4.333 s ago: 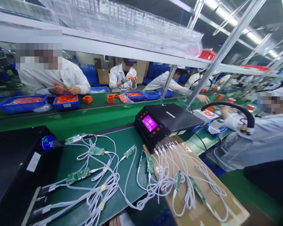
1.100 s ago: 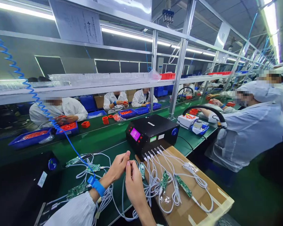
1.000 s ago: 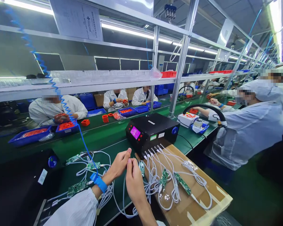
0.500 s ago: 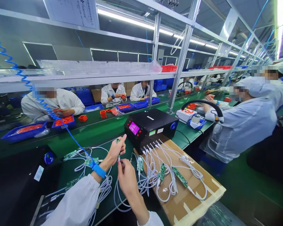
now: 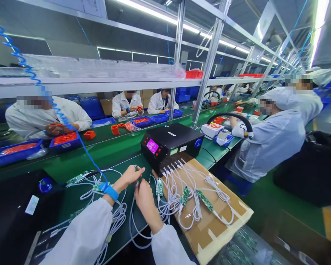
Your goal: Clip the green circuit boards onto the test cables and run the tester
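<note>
The left hand grips a green circuit board; the right hand pinches, apparently, a white cable. If its loops snag, the board could be tugged loose.

Straight ahead of my left grip, I could pass over the green strip as far as the blue trays. Ahead to the right, the black box stands in my way. Looped white cables crowd the table on either side of me, and the blue cord slants upward on my left, crossing that side.
</note>
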A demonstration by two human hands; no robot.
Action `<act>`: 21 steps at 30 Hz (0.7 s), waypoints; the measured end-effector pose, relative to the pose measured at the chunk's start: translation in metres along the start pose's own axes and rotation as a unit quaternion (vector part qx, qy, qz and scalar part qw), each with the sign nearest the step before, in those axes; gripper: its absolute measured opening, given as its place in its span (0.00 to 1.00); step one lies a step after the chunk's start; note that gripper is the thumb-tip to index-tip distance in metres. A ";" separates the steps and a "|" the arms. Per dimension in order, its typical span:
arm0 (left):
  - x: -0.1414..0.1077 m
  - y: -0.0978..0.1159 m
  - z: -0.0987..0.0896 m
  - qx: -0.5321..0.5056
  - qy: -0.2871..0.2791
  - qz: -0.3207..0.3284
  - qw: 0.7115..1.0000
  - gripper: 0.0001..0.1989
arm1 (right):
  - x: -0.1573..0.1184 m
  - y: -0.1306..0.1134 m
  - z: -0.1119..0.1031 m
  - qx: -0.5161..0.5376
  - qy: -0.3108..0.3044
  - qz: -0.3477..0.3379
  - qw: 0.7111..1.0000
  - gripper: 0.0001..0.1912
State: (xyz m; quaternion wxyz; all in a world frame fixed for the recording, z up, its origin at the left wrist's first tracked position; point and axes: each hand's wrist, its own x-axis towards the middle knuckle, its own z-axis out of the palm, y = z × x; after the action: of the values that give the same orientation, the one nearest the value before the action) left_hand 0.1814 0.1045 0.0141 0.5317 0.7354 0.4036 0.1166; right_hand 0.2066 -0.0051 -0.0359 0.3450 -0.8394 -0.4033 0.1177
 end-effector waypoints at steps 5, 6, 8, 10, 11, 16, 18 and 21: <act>0.016 -0.017 0.022 0.067 0.000 -0.005 0.998 0.17 | -0.008 0.019 -0.014 -0.005 0.022 -0.029 0.999 0.15; 0.019 -0.017 0.026 0.076 -0.001 -0.005 0.997 0.17 | -0.009 0.024 -0.018 -0.016 0.032 -0.028 0.999 0.15; 0.023 -0.016 0.034 0.090 -0.002 0.000 0.996 0.16 | -0.007 0.032 -0.024 -0.045 0.050 -0.017 0.998 0.16; 0.025 -0.016 0.042 0.098 -0.007 0.015 0.995 0.14 | -0.002 0.037 -0.028 -0.072 0.052 -0.002 0.996 0.18; 0.025 -0.017 0.045 0.099 -0.010 0.025 0.995 0.12 | 0.002 0.039 -0.028 -0.081 0.048 0.004 0.996 0.19; 0.024 -0.024 0.052 0.093 0.000 0.041 0.995 0.06 | 0.015 0.044 -0.025 -0.083 0.043 0.031 0.995 0.30; 0.025 -0.028 0.052 0.096 0.002 0.036 0.995 0.08 | 0.018 0.046 -0.024 -0.076 0.035 0.036 0.996 0.30; 0.029 -0.034 0.052 0.111 0.036 0.032 0.993 0.09 | 0.023 0.046 -0.025 -0.070 0.028 0.035 0.997 0.28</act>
State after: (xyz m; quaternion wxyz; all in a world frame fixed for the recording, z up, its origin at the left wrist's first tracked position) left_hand 0.2153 0.0935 -0.0440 0.4278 0.7978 0.4092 0.1141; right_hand 0.2607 -0.0197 -0.0471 0.2924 -0.8780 -0.3709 0.0774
